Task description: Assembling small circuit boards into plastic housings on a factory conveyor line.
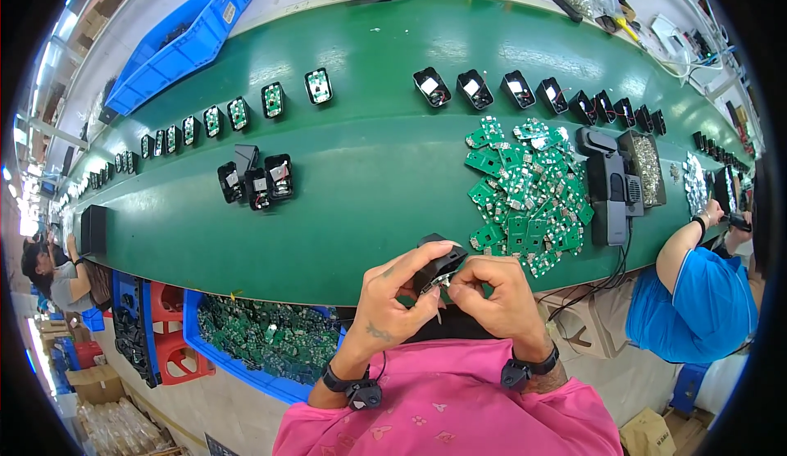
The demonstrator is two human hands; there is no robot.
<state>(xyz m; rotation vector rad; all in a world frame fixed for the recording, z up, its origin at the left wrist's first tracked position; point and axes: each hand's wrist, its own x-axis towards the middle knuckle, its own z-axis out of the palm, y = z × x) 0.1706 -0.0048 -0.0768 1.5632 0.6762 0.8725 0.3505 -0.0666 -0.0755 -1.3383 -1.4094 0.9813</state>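
My left hand is closed around a small black plastic case, held tilted at the table's near edge. The thumb and fingertips of my right hand are pinched together at the case's near side. What they hold is hidden; a small pale bit shows between the two hands. Just beyond my right hand lies a heap of green circuit boards. To the left, a small cluster of black cases rests on the green table, with white and wired parts inside.
Along the far side run open black cases and, leftward, cases fitted with green boards. A dark grey device stands beside a tray of small metal parts. Blue bins sit far left and below. Co-workers flank me.
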